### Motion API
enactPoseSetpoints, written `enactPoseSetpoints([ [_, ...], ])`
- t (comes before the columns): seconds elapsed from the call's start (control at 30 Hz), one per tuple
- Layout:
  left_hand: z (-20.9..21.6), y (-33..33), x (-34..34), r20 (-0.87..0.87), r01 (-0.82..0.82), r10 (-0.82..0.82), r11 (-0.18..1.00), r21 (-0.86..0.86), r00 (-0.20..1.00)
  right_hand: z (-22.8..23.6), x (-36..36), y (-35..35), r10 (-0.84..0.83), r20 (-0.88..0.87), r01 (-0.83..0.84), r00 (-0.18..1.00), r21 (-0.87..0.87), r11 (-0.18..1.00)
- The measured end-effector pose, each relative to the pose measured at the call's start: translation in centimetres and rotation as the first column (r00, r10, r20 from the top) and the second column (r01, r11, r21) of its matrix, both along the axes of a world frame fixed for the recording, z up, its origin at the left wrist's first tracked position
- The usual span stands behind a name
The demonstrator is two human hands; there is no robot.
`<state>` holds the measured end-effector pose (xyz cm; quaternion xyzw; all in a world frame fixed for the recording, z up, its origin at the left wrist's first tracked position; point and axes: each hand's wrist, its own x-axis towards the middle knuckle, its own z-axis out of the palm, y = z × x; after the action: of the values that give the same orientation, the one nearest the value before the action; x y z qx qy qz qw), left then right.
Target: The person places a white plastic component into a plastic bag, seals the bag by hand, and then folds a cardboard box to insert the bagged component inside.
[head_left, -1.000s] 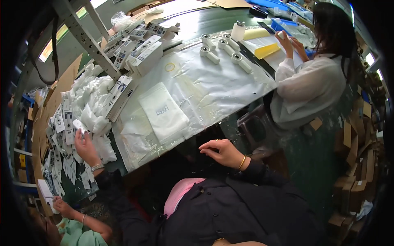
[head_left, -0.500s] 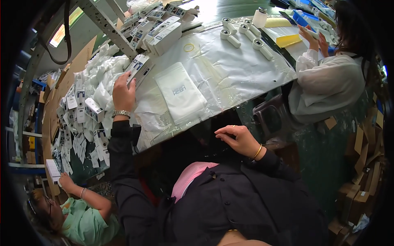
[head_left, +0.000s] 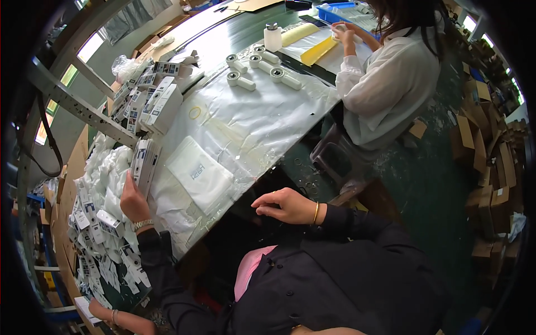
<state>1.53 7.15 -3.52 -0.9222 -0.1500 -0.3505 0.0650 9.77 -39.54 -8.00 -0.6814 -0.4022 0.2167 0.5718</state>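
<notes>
My left hand [head_left: 134, 202] is at the table's left side, closed on the near end of a small stack of flat white printed cartons [head_left: 147, 166]; some of its fingers are hidden by the stack. Right of it lies a flat white pouch [head_left: 196, 187] with blue print, on the plastic-covered table. My right hand [head_left: 287, 206] hovers in front of the table's near edge, holding nothing, its fingers stretched out and the thumb a little apart. Beyond the stack stands a larger pile of flat cartons [head_left: 162, 106].
White bags [head_left: 106, 176] and loose cartons [head_left: 89, 218] heap up at left, beside a metal post [head_left: 84, 103]. Several white round-headed handles [head_left: 241, 81] and a bottle [head_left: 272, 38] stand at the back. A co-worker [head_left: 385, 84] sits at right; another's arm [head_left: 125, 321] shows lower left.
The view has swung to the right, so the table appears turned and lower left. My left hand has shifted from over the stack's top to its near end; the stack now shows more edge.
</notes>
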Motion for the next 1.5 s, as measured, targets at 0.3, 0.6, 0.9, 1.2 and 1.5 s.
enactPoseSetpoints([
  [0.3, 3.2, -20.2, -7.0, 0.062, 0.459, -0.461, 0.887, 0.053, 0.885, 6.4, 0.3, 5.2, 0.1, -0.794, 0.108, 0.599, 0.204, 0.973],
  [0.6, 3.1, -25.3, -10.0, -0.112, 0.386, -0.439, 0.865, -0.322, 0.891, 3.6, -1.5, 5.7, 0.292, -0.413, -0.124, 0.863, 0.386, 0.914],
  [0.9, 2.6, -26.1, -9.9, -0.221, 0.361, -0.462, 0.852, -0.381, 0.859, 4.2, 0.2, 3.9, 0.312, -0.453, -0.253, 0.835, 0.187, 0.949],
  [1.2, 2.0, -26.7, -9.7, -0.244, 0.384, -0.492, 0.841, -0.382, 0.836, 3.1, 1.2, 3.2, 0.368, -0.532, -0.327, 0.763, 0.174, 0.929],
  [1.5, 1.8, -26.6, -9.6, -0.235, 0.445, -0.556, 0.805, -0.393, 0.797, 4.2, 2.7, 2.8, 0.446, -0.394, -0.456, 0.804, 0.073, 0.887],
])
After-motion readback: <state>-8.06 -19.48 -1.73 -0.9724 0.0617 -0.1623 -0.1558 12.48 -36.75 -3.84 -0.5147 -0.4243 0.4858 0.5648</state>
